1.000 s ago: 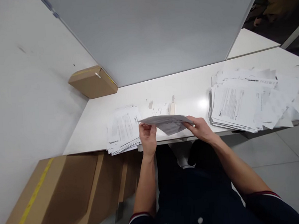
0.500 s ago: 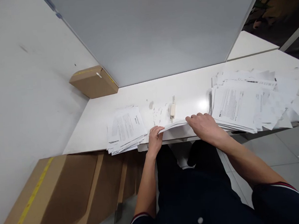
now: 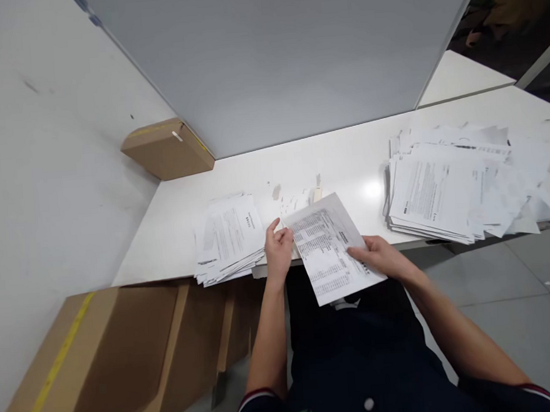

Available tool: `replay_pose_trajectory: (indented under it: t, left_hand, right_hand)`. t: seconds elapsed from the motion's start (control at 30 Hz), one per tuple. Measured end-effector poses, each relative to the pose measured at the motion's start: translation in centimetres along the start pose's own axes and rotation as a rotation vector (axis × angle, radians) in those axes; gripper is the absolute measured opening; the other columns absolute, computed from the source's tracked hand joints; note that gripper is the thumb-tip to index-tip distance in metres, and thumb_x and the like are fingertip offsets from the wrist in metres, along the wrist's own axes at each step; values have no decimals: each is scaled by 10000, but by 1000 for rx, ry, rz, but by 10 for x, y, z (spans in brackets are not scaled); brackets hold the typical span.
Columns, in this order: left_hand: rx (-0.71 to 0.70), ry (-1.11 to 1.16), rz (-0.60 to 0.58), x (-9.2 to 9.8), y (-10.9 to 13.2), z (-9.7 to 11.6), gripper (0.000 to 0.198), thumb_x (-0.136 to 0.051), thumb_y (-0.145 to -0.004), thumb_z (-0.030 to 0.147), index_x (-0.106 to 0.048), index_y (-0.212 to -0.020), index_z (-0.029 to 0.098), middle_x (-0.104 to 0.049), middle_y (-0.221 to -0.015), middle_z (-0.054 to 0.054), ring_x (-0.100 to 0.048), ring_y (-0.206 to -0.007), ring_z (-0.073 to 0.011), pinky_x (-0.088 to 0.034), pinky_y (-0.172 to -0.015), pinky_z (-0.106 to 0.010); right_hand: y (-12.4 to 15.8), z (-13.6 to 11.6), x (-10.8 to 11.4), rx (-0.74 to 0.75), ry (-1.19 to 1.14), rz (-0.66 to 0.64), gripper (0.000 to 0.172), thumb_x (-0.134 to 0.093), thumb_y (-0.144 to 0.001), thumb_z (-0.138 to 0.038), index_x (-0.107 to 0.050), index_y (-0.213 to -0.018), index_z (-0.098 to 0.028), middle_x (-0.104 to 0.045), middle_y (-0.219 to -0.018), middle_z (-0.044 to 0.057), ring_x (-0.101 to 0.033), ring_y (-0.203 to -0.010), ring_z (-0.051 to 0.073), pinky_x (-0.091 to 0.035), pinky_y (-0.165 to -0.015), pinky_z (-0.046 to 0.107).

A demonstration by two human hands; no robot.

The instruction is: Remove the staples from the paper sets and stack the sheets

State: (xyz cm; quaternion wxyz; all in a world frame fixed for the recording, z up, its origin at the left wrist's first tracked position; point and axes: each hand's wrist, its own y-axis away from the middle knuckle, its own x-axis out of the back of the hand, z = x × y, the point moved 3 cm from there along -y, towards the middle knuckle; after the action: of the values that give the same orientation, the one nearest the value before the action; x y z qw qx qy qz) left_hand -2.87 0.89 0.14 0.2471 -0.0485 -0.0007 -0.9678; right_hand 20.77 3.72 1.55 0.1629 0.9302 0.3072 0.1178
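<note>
Both hands hold a printed sheet of paper (image 3: 327, 246) lifted off the white table's (image 3: 342, 157) near edge, its face turned up towards me. My left hand (image 3: 278, 250) pinches its left edge. My right hand (image 3: 379, 256) grips its right edge. Just left of my left hand lies a small stack of printed papers (image 3: 227, 234). A large, loose pile of papers (image 3: 447, 184) lies to the right. Behind the held sheet a small beige stapler (image 3: 317, 193) peeks out among paper scraps.
A grey partition board (image 3: 283, 55) stands at the table's back. A small cardboard box (image 3: 167, 147) sits at the back left corner by the white wall. Large cardboard boxes (image 3: 101, 356) stand on the floor at the left. Grey tiled floor (image 3: 520, 283) lies right.
The sheet was held up flat, then pressed down on the table edge with both hands; now it is lifted again and tilted face up towards me.
</note>
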Motion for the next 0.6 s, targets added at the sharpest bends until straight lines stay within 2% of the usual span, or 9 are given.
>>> replay_pose_trajectory:
  t: [0.1,0.2,0.43,0.6]
  left_hand:
    - [0,-296,-55,-12,6,-13,546,-547,-777,371,-384,-1280,233,-599,-993,-76,-543,-842,-151,-429,-773,-324]
    - [-89,-433,-86,-22,6,-18,477,-495,-807,334,-412,-1267,237,-595,-1006,-76,-512,-895,-183,-407,-804,-356]
    - [-290,-590,-101,-43,-11,-20,442,-418,-834,272,-419,-1271,204,-595,-972,-80,-478,-888,-207,-386,-804,-364]
    - [-435,-680,-160,-57,-18,-17,452,-328,-861,220,-373,-1311,225,-579,-1039,-87,-485,-906,-209,-356,-829,-367]
  right_hand:
    - [2,45,-15,-151,-280,77,294,-604,-730,-368,-644,-924,-151,-705,-803,69,-658,-700,228,-523,-572,315]
    - [7,66,-19,-188,-434,145,308,-623,-725,-368,-635,-952,-162,-709,-814,73,-668,-719,237,-539,-595,331]
    - [8,69,-7,-195,-514,218,287,-644,-716,-341,-637,-950,-174,-711,-843,71,-671,-724,235,-548,-607,326]
    - [4,71,-5,-186,-487,233,301,-631,-724,-351,-644,-957,-162,-712,-839,78,-672,-711,240,-551,-591,325]
